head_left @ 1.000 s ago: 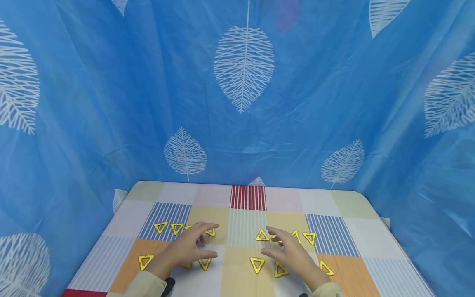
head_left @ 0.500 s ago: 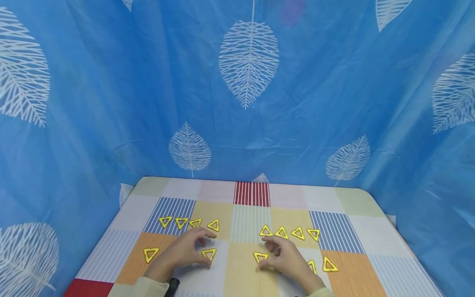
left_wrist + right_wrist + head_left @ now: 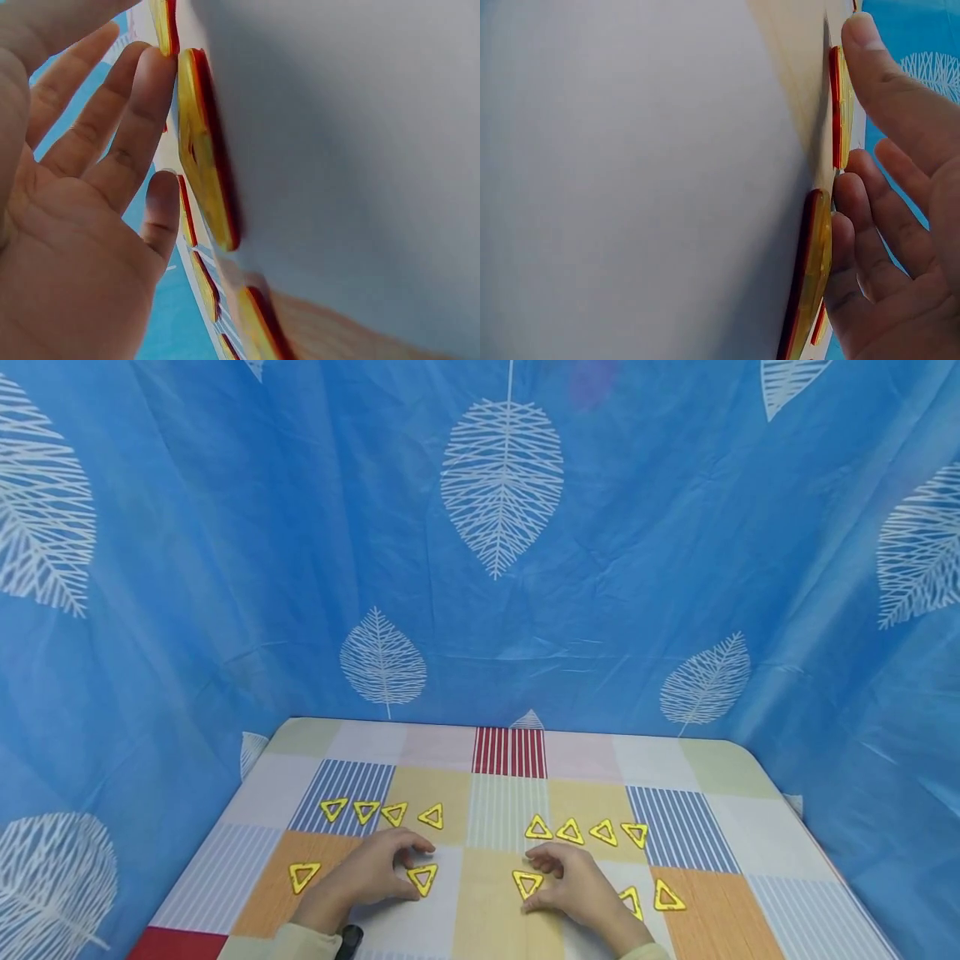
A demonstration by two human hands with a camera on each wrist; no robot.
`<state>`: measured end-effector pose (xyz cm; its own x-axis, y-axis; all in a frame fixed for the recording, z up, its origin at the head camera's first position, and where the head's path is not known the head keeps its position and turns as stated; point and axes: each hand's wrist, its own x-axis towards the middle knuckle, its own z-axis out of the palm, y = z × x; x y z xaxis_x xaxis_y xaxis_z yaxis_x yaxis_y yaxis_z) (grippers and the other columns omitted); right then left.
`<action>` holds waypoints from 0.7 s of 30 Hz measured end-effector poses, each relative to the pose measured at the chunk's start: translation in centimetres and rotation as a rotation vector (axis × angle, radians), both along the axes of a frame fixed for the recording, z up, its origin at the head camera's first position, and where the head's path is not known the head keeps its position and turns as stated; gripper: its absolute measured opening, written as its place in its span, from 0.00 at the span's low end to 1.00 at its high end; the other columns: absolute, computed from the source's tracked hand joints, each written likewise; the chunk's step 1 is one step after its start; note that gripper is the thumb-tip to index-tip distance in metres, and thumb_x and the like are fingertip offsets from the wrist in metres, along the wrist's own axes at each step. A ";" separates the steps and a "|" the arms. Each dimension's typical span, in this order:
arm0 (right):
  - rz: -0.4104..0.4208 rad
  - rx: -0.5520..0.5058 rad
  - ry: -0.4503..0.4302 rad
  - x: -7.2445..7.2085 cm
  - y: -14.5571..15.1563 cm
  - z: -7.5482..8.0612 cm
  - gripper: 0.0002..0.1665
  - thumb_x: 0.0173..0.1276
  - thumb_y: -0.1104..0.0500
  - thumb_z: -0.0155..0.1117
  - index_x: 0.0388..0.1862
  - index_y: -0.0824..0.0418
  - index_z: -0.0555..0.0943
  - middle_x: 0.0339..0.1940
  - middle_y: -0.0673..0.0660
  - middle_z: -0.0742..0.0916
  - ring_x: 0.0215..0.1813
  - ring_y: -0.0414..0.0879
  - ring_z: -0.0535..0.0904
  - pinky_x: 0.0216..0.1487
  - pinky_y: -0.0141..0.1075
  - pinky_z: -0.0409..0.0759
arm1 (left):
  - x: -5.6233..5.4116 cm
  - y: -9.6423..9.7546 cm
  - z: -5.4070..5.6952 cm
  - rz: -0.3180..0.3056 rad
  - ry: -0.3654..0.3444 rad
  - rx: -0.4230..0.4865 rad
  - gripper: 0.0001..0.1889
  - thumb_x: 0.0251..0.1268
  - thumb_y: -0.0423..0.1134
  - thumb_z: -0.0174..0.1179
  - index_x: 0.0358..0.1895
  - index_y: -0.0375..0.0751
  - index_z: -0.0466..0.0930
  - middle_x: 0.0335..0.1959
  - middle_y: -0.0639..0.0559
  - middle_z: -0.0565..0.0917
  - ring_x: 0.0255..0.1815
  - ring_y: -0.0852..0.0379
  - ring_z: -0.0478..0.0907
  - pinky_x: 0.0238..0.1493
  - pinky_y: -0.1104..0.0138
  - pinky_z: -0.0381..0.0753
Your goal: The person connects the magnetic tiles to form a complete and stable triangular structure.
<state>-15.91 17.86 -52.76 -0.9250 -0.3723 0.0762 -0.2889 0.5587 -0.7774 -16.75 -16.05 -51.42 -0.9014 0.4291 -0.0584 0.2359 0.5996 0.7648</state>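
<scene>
Head view: my L hand (image 3: 378, 868) is curved, thumb & fingers apart, at the L yellow triangle tile (image 3: 422, 868), which lies flat on the patchwork tablecloth (image 3: 487, 910) by my thumb tip. My R hand (image 3: 581, 887) arches w/ a gap too, the R yellow triangle tile (image 3: 527, 874) b/w thumb & fingers. Far rows of tiles (image 3: 570, 832) lie just beyond, so I'd close w/ small finger moves & no forward push.

L wrist: fingers nearly straight, nothing clamped. Another red-backed tile (image 3: 201, 150) lies under my palm; L tile's prob. the cut-off bit up top by a fingertip, contact unclear. Best keep the palm high so I don't drag the one underneath.

R wrist: thumb one end, fingers the other, R tile flat b/w them; can't tell if skin touches. A nearer tile (image 3: 810, 277) sits just beside my fingers. I'd go low, pinch opp. edges evenly, & lift straight up; it's thin, so a lopsided squeeze could make it skid.
</scene>
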 end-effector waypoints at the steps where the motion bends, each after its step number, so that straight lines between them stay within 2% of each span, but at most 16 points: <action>1: 0.003 0.000 -0.004 0.0 0.0 0.0 0.37 0.38 0.48 0.88 0.49 0.59 0.85 0.40 0.46 0.86 0.43 0.42 0.80 0.45 0.35 0.79 | 0.0 0.0 -0.1 -0.005 0.001 0.006 0.29 0.39 0.33 0.83 0.51 0.46 0.85 0.42 0.61 0.81 0.36 0.60 0.75 0.40 0.64 0.77; 5: 0.019 0.001 -0.025 0.0 0.2 0.1 0.34 0.39 0.50 0.88 0.47 0.59 0.86 0.41 0.46 0.86 0.43 0.42 0.80 0.45 0.36 0.79 | -0.1 0.1 -0.2 -0.030 0.005 0.033 0.28 0.40 0.31 0.82 0.51 0.43 0.85 0.41 0.59 0.81 0.32 0.60 0.76 0.36 0.66 0.78; 13: 0.044 0.004 -0.041 -0.1 0.4 0.1 0.30 0.43 0.51 0.87 0.46 0.58 0.87 0.44 0.46 0.87 0.46 0.42 0.82 0.47 0.36 0.80 | -0.2 0.7 0.1 -0.058 -0.032 0.045 0.29 0.39 0.30 0.82 0.52 0.38 0.85 0.42 0.56 0.79 0.28 0.61 0.76 0.30 0.67 0.78; 21: 0.060 0.006 -0.041 -0.1 0.6 0.1 0.28 0.46 0.51 0.85 0.47 0.58 0.87 0.45 0.47 0.87 0.46 0.42 0.82 0.47 0.36 0.80 | -0.7 0.9 0.2 -0.142 -0.022 0.031 0.27 0.42 0.30 0.81 0.52 0.35 0.87 0.43 0.57 0.76 0.27 0.64 0.77 0.31 0.69 0.79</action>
<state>-16.04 18.43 -52.67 -0.9034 -0.4273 0.0360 -0.2898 0.5464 -0.7858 -17.45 -15.19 -51.22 -0.8303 0.5538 -0.0624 0.2993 0.5376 0.7883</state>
